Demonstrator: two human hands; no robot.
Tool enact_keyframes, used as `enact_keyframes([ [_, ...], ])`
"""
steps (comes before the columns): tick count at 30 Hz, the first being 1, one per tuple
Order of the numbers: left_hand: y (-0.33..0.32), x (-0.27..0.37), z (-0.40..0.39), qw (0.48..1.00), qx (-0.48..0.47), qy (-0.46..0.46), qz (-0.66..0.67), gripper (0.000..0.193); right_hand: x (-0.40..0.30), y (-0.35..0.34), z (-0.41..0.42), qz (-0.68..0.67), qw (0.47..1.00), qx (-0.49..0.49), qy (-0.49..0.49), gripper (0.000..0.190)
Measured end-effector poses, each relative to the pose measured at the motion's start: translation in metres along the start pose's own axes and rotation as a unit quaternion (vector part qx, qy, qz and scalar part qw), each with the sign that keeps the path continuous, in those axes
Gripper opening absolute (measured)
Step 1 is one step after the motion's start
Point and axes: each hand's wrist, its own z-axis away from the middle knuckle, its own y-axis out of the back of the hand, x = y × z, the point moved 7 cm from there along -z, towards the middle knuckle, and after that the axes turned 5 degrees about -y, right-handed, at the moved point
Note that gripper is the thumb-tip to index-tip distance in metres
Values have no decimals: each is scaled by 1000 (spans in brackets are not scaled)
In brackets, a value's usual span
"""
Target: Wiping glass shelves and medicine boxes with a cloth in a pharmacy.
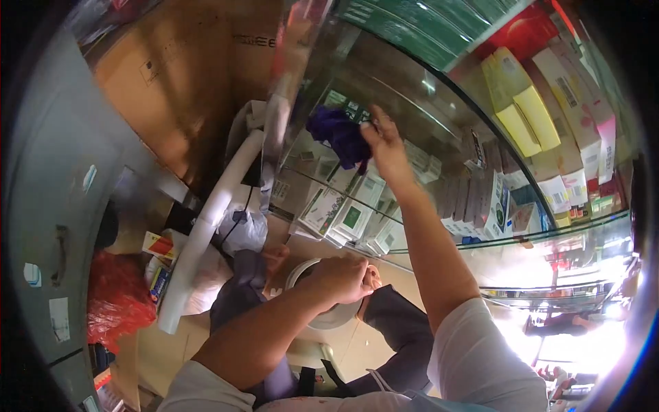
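My right hand (383,139) reaches up and forward into a glass display case and holds a bunched dark purple cloth (341,135) at its right side. Behind and below the cloth are the case's glass shelf and white-and-green cartons (329,208). Nearer to me, my left hand (350,280) is curled up above a round pale bucket (329,315) between my knees. Its fingers look closed; whether something small is inside them cannot be told. The inside of the bucket is mostly hidden by the left forearm.
A long white roll (206,226) leans at the left beside a red plastic bag (118,298) and a grey metal cabinet (62,180). A big cardboard box (175,77) stands behind. Yellow boxes (520,108) and other cartons fill the case at the right, past its glass edge.
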Motion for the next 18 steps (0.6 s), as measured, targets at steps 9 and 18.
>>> enact_keyframes([
  [9, -3, -1, 11, 999, 8, -34, 11, 59, 25, -46, -38, 299, 948, -42, 105, 34],
  [18, 7, 17, 9, 997, 12, -43, 65, 46, 147, -41, -219, 213, 975, 13, -64, 53],
])
